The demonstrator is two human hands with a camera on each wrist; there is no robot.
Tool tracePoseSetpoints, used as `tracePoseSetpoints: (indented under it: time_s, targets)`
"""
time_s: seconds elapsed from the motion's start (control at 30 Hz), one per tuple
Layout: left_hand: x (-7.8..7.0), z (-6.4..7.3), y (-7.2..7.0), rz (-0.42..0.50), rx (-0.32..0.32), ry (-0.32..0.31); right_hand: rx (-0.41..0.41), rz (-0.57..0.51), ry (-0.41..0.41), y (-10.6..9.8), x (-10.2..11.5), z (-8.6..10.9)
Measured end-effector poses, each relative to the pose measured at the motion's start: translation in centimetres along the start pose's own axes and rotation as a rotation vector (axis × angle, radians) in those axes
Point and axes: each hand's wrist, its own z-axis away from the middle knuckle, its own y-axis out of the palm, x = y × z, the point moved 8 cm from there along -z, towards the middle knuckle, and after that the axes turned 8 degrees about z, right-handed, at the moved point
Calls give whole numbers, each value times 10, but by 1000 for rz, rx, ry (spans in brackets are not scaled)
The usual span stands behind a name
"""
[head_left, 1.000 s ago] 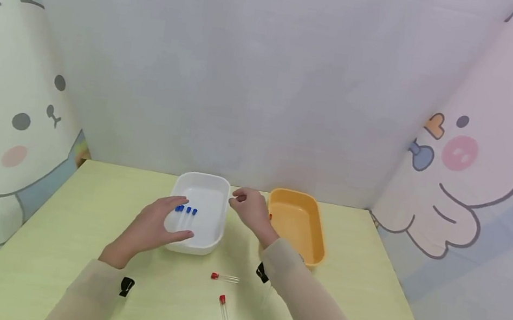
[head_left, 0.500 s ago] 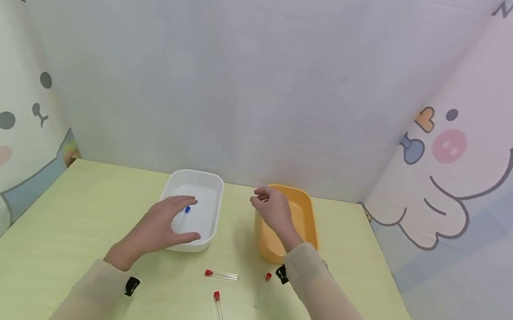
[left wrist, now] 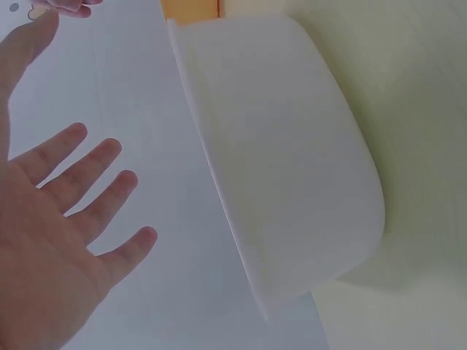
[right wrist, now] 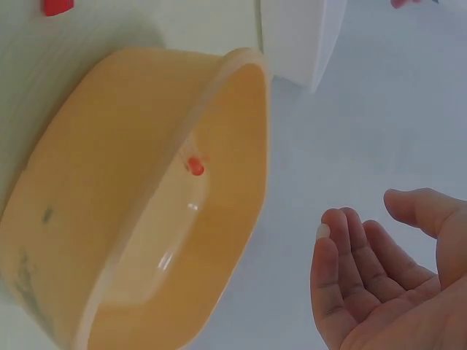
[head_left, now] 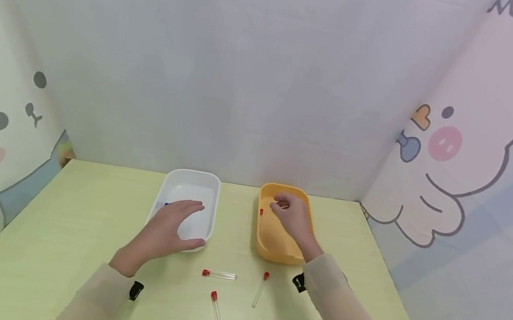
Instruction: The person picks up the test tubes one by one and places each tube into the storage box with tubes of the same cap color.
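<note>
My left hand hovers over the white bin, thumb and fingers spread apart, nothing in its grasp. A blue cap peeks out beside it; the rest of the tubes there are hidden. My right hand is above the orange bin, its fingers loosely bent and holding nothing. Inside that bin lies a red-capped tube, its red cap plain in the right wrist view. Nearer me on the table are red-capped test tubes: one crosswise, one slanting, and one on the right.
Both bins stand side by side toward the back of the pale green table, with a gap of tabletop between them. A grey-white curtain rises behind, with cartoon-printed cloths on both sides.
My right hand has moved rightward, from the gap between the bins to over the orange bin. My left hand has shifted a little right and now hides most blue caps. The view has turned slightly.
</note>
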Motion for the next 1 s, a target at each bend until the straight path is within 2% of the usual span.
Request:
tracePoseSetpoints:
  time_s: [0.53,0.83,1.0]
  targets:
    - [-8,3,19,17,89,-58,-48,76,94,-19,-46,10]
    - [-20,6,31,33,124,6,-75,99,141,-26,-68,14]
    - [-31,6,38,16,137,66,-81,122,186,-26,-81,15]
